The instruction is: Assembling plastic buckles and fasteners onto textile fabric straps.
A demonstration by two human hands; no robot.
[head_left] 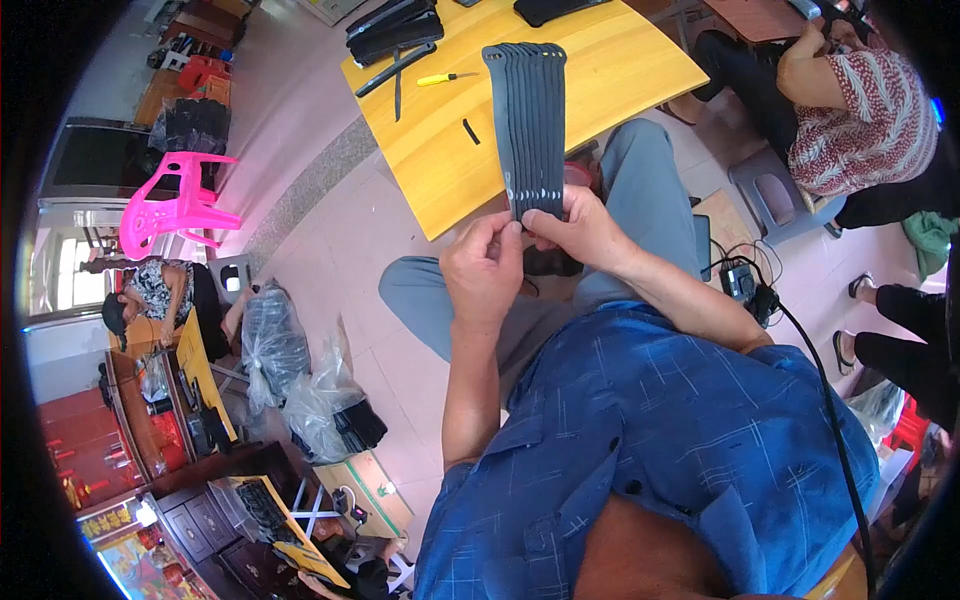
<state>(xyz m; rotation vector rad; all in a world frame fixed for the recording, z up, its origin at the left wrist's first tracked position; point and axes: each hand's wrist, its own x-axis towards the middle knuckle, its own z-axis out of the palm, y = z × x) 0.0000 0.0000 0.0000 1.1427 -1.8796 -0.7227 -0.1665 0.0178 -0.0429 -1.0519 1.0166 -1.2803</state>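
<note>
Fingers of left hand (487, 268) and right hand (583, 228) pinch the black strap bundle's (530, 125) lower end.

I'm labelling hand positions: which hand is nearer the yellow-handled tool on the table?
Left. The left hand grips the lower end of the black strips on the side toward the yellow-handled tool; the right hand grips them on the far side.
</note>
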